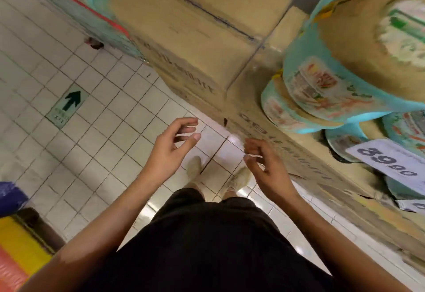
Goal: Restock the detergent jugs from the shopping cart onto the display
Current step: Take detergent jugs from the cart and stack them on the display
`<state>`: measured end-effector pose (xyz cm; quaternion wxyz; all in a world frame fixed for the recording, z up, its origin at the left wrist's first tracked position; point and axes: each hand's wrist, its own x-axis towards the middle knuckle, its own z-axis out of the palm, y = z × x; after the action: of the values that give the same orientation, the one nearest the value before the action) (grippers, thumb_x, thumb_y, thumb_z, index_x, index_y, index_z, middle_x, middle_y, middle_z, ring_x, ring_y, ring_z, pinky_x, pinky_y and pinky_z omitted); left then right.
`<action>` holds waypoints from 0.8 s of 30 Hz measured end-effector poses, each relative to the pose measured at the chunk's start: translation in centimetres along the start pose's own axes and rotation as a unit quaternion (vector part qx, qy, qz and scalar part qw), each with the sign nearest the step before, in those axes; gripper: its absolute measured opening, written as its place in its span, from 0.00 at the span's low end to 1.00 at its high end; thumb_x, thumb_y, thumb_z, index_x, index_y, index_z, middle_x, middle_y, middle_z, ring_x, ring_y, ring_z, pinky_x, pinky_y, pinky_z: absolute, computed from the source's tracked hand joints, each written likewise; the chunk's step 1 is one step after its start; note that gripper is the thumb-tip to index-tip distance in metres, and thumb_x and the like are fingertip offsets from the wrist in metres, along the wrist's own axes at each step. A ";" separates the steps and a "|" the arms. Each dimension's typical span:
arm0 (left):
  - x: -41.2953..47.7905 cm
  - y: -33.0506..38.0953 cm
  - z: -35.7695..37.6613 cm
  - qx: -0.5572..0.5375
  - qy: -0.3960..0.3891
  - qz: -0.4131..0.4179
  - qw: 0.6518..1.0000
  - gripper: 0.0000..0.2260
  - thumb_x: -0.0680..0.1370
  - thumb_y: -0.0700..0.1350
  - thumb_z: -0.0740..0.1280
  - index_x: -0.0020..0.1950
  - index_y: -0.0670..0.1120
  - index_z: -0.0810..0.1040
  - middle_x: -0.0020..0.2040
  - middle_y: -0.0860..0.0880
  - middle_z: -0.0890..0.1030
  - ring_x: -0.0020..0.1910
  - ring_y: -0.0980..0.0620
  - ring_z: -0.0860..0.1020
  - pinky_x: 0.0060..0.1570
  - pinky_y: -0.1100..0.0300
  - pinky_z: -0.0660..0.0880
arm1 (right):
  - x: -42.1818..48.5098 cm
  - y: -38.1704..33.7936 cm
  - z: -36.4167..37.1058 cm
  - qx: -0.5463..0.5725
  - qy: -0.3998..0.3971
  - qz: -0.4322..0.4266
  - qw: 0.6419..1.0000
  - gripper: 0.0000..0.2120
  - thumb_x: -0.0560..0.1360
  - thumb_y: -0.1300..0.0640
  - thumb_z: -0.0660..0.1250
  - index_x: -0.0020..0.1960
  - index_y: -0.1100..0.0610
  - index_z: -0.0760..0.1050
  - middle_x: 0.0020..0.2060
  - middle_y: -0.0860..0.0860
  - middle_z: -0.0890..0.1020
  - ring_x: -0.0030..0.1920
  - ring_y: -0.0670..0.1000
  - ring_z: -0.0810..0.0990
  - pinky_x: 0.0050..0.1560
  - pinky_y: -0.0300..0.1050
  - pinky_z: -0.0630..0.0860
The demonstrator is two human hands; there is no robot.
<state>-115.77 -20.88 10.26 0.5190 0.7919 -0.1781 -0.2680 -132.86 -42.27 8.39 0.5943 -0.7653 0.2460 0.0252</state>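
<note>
My left hand (171, 146) hangs in front of me over the tiled floor, fingers loosely curled, holding nothing. My right hand (264, 165) is beside it, close to the side of the cardboard display base (287, 153), fingers loosely curled and empty too. On the display at the right lie several teal and tan detergent packs (322, 89), blurred by motion. A white price card (391, 163) stands in front of them. No shopping cart is in view.
Stacked cardboard boxes (195, 38) stand ahead along the display. The white tiled floor (80, 153) stretches to the left, with a green arrow sticker (69, 105). Yellow, red and blue goods (20, 234) sit at the lower left edge. My feet (216, 176) stand near the display base.
</note>
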 end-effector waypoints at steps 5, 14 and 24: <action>-6.7 -5.6 -7.5 0.001 0.085 -0.064 0.994 0.09 0.84 0.50 0.70 0.64 0.58 0.81 0.59 0.58 0.85 0.60 0.57 0.82 0.60 0.60 0.79 | 3.2 -3.9 5.4 -0.025 -0.084 -0.024 0.996 0.13 0.84 0.58 0.68 0.67 0.47 0.76 0.57 0.45 0.85 0.58 0.43 0.84 0.56 0.32 0.77; -17.5 -15.2 -22.1 -0.029 0.200 -0.133 0.970 0.15 0.80 0.66 0.66 0.63 0.61 0.81 0.57 0.57 0.86 0.59 0.52 0.84 0.62 0.50 0.80 | 7.9 -13.3 21.3 -0.019 -0.169 -0.039 0.985 0.11 0.85 0.59 0.66 0.65 0.50 0.79 0.54 0.49 0.87 0.58 0.51 0.84 0.66 0.56 0.79; -15.1 -18.4 -32.9 -0.081 0.257 -0.143 0.952 0.08 0.83 0.61 0.64 0.60 0.65 0.79 0.57 0.60 0.85 0.58 0.54 0.84 0.63 0.46 0.81 | 12.7 -18.2 32.3 -0.075 -0.204 -0.042 0.975 0.13 0.84 0.65 0.63 0.64 0.54 0.80 0.51 0.51 0.86 0.56 0.52 0.85 0.64 0.56 0.81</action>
<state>-107.65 18.83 7.47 0.5658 0.8064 0.0989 -0.1406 -106.08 -13.79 11.12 0.5733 -0.7960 0.0846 0.1747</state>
